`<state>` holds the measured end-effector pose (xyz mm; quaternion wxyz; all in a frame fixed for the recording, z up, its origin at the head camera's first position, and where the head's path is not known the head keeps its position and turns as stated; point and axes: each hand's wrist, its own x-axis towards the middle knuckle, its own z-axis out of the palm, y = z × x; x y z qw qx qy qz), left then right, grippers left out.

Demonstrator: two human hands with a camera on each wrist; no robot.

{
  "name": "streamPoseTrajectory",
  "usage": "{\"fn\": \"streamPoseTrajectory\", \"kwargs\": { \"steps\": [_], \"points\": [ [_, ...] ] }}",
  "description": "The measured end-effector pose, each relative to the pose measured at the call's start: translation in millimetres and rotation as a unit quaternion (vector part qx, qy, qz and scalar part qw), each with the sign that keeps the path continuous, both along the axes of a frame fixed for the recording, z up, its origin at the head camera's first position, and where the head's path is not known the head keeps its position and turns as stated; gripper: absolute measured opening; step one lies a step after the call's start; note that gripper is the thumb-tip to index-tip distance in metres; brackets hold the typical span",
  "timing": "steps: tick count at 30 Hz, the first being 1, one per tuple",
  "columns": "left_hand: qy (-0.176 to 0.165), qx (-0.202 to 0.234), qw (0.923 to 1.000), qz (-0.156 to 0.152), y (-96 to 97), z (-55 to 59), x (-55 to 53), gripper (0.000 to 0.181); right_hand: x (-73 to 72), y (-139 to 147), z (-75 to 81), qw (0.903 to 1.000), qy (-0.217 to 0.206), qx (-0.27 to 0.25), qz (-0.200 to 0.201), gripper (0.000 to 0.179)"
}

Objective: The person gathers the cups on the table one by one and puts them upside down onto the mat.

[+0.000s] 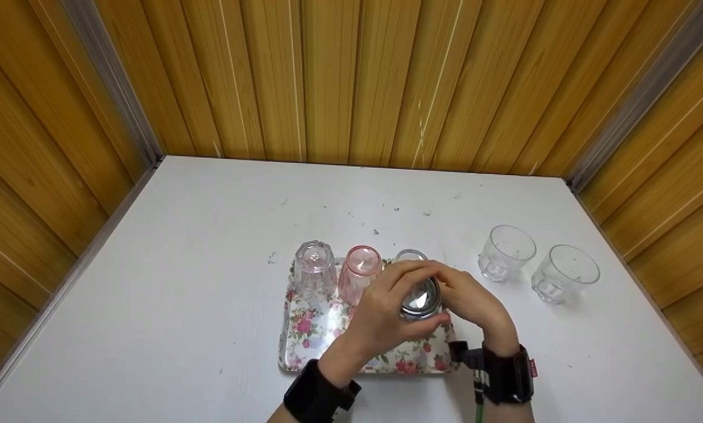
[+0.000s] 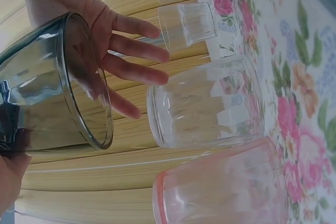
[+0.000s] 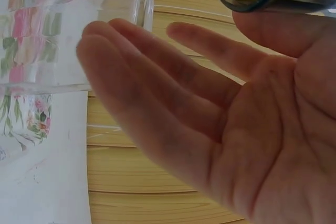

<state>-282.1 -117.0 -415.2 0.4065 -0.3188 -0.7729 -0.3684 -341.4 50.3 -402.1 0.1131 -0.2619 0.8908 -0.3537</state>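
Observation:
My left hand (image 1: 380, 311) grips a smoky dark glass (image 1: 420, 298) above the floral tray (image 1: 304, 358). Its base shows from above, and its rim (image 2: 86, 82) points toward the tray in the left wrist view. Close on the other side is my right hand (image 1: 474, 302), fingers extended past the glass; in the right wrist view its thumb lies against the glass near the rim. A clear faceted glass (image 1: 315, 267) and a pink glass (image 1: 360, 267) stand mouth down along the tray's back. Another clear glass (image 1: 411, 254) is partly hidden behind the hands.
Two clear tumblers, a nearer one (image 1: 564, 273) and a farther one (image 1: 507, 252), stand upright on the white table (image 1: 151, 282) right of the tray. Wood-patterned panels (image 1: 328, 82) enclose the table at the back and sides.

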Motion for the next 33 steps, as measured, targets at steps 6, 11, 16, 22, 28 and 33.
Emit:
{"fn": "streamPoseTrajectory", "kwargs": {
  "steps": [6, 11, 16, 22, 28, 33],
  "points": [
    [0.008, -0.022, 0.9997, 0.009, 0.4, -0.3, 0.2, 0.055, -4.5, 5, -0.6, 0.9994, -0.023, -0.021, -0.015, 0.042],
    [0.005, -0.049, 0.9987, 0.016, 0.5, -1.5, -0.2, 0.052, -9.5, 11, -1.2, 0.9980, -0.010, -0.045, -0.044, 0.039],
    [-0.024, -0.069, 0.9970, 0.026, 0.7, -3.0, 0.4, 0.048, -13.9, 16, -2.4, 0.9941, 0.029, -0.058, -0.087, 0.035],
    [-0.073, -0.096, 0.9922, 0.028, 1.6, -2.3, 3.3, 0.046, -18.3, 19, -4.6, 0.9840, 0.065, -0.081, -0.145, 0.028],
    [-0.088, -0.197, 0.9734, 0.076, 2.2, -1.0, 7.1, 0.046, -22.2, 19, -7.0, 0.9722, 0.098, -0.098, -0.189, 0.024],
    [-0.129, -0.252, 0.9559, 0.077, 1.7, 0.0, 10.3, 0.048, -28.5, 19, -13.1, 0.9562, 0.139, -0.114, -0.231, 0.023]
  ]
}}
